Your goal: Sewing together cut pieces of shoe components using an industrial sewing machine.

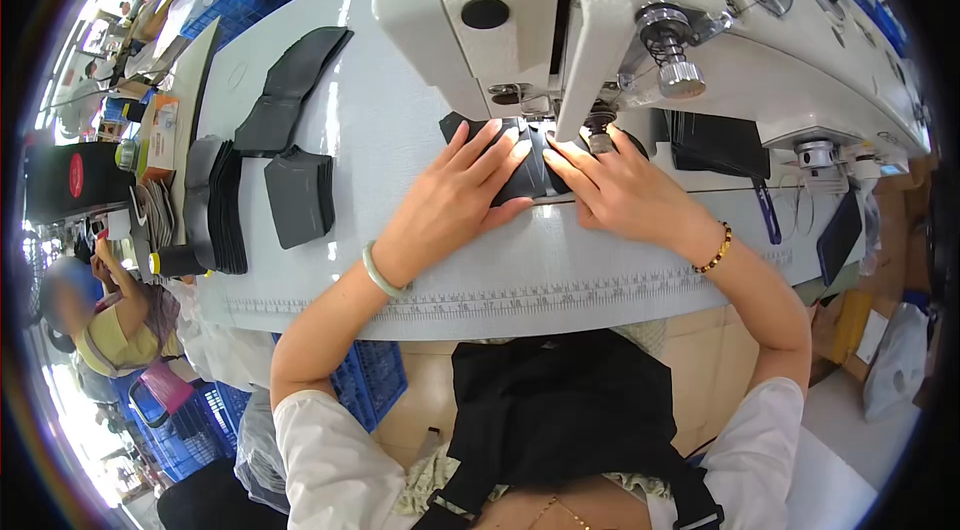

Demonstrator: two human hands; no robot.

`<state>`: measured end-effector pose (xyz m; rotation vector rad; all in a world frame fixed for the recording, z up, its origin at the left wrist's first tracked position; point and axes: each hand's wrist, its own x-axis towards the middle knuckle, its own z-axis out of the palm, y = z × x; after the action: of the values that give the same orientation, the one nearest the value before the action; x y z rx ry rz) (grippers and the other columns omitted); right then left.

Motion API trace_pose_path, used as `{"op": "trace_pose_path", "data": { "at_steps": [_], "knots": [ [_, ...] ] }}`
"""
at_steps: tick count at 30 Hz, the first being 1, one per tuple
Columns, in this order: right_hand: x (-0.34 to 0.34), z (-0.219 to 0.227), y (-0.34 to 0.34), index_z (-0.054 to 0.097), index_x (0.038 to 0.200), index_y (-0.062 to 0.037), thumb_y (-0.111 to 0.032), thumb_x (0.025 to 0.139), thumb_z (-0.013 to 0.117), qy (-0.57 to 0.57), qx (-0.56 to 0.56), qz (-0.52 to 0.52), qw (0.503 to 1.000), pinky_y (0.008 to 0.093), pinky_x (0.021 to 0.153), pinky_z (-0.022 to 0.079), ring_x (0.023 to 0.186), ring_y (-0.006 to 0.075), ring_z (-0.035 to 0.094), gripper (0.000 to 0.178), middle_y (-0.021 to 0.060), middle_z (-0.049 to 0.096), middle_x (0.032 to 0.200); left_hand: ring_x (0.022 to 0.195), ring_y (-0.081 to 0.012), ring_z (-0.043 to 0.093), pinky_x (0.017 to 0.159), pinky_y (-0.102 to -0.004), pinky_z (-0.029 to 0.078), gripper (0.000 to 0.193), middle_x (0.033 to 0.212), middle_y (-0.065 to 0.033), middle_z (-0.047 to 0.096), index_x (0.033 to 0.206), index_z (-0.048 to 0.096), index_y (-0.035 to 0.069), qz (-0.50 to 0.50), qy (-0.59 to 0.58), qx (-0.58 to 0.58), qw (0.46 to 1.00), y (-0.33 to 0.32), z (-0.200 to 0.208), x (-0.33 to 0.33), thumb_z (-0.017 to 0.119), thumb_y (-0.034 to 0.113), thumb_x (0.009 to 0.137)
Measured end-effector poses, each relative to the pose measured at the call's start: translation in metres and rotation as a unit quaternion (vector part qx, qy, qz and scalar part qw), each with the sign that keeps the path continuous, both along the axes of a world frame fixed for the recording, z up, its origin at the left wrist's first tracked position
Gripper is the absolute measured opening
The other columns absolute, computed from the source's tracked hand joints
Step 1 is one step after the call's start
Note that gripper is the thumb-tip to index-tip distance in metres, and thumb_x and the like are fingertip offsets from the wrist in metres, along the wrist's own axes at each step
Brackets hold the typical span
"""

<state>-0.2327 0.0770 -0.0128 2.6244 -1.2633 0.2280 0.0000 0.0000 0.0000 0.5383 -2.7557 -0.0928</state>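
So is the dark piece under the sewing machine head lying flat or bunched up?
Flat. The dark piece lies spread on the table, with the left hand and right hand pressing it down with open fingers.

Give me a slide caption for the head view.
Both hands, left hand and right hand, press a dark piece flat under a sewing machine.

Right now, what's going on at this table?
A person sits at a sewing machine. Both hands lie flat on a black piece under the machine's head, the left hand on its left part and the right hand on its right, fingertips near the needle. Stacks of dark cut pieces sit to the left on the table. Another person sits at far left.
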Motion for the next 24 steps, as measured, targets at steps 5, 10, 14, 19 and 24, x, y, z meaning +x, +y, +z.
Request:
{"op": "trace_pose_path", "data": {
  "at_steps": [5, 10, 14, 19, 24],
  "knots": [
    [0.0036, -0.0028, -0.001, 0.052, 0.127, -0.0001, -0.021, 0.079, 0.066, -0.038, -0.032, -0.002, 0.999, 0.0462, 0.095, 0.04, 0.1, 0.0214, 0.054, 0.054, 0.0111, 0.055, 0.126, 0.12, -0.0303, 0.048, 0.102, -0.0453, 0.041, 0.05, 0.118, -0.0127, 0.053, 0.117, 0.057, 0.0, -0.005, 0.004, -0.003, 1.0, -0.0021, 0.0, 0.002, 0.066, 0.034, 0.082],
    [0.0025, -0.006, -0.0013, 0.055, 0.124, -0.0005, -0.022, 0.082, 0.063, -0.046, -0.044, 0.008, 0.998, 0.0484, 0.097, 0.04, 0.102, 0.0261, 0.054, 0.048, 0.0103, 0.058, 0.114, 0.119, -0.0309, 0.048, 0.102, -0.0453, 0.04, 0.049, 0.118, -0.0132, 0.053, 0.116, 0.057, -0.001, 0.001, 0.0, 0.005, 1.0, 0.0006, 0.0015, 0.001, 0.066, 0.033, 0.082],
    [0.002, -0.0082, -0.0019, 0.057, 0.121, -0.0008, -0.023, 0.083, 0.061, -0.055, -0.05, 0.011, 0.997, 0.0507, 0.099, 0.039, 0.105, 0.0314, 0.055, 0.044, 0.01, 0.059, 0.105, 0.119, -0.0316, 0.048, 0.103, -0.0458, 0.039, 0.049, 0.117, -0.0134, 0.053, 0.115, 0.058, -0.002, -0.001, 0.008, 0.02, 1.0, 0.0004, 0.0013, 0.0009, 0.066, 0.033, 0.081],
    [0.0021, -0.0017, -0.0007, 0.055, 0.124, -0.0016, -0.019, 0.083, 0.062, -0.049, -0.042, 0.004, 0.998, 0.048, 0.096, 0.039, 0.099, 0.0258, 0.055, 0.045, 0.0096, 0.059, 0.112, 0.109, -0.0308, 0.051, 0.102, -0.0442, 0.04, 0.05, 0.11, -0.0118, 0.054, 0.117, 0.057, -0.002, -0.006, 0.021, 0.027, 0.999, -0.0005, 0.0038, -0.0016, 0.068, 0.03, 0.081],
    [0.0012, -0.0006, -0.0021, 0.053, 0.128, -0.0021, -0.016, 0.083, 0.064, -0.058, -0.038, 0.008, 0.998, 0.0449, 0.093, 0.04, 0.088, 0.021, 0.056, 0.048, 0.0098, 0.058, 0.121, 0.119, -0.0302, 0.047, 0.104, -0.0454, 0.039, 0.046, 0.116, -0.0126, 0.052, 0.11, 0.06, -0.004, -0.007, 0.0, 0.018, 1.0, -0.0035, 0.0013, -0.0002, 0.065, 0.033, 0.083]
  ]
}}
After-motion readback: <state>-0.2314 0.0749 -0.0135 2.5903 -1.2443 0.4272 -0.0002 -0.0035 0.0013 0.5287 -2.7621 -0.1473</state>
